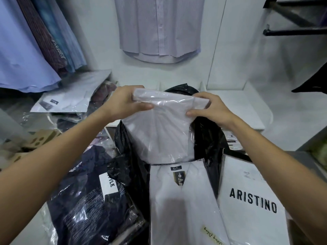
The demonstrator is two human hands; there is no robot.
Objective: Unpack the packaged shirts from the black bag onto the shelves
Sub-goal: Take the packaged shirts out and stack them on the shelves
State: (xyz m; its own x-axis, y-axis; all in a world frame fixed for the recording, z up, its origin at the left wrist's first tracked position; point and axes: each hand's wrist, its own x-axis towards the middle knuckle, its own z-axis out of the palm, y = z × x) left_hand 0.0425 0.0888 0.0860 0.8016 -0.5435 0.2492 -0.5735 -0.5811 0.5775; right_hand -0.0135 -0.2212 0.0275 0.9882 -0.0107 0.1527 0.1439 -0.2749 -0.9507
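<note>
A crinkled, glossy black plastic bag [205,138] stands open at scene centre. A pale lilac folded shirt in a clear plastic sleeve [159,124] is held upright above its mouth, lower edge at the bag opening, top edge folded over. The top corners are gripped by both hands — left hand [123,101] with thumb curled over the near face and fingers behind, right hand [210,108] pinching the right corner, fingers curled. A flat white packaged shirt with a black-and-gold collar tag [178,200] lies just near of it, against the bag. To the right lies a white matte package printed ARISTINO [251,206]. A dark navy striped shirt in shiny film [88,200] is seen near left. Far left, more clear-wrapped shirts [65,101] are stacked — a white shelf [247,110] lies far right.
</note>
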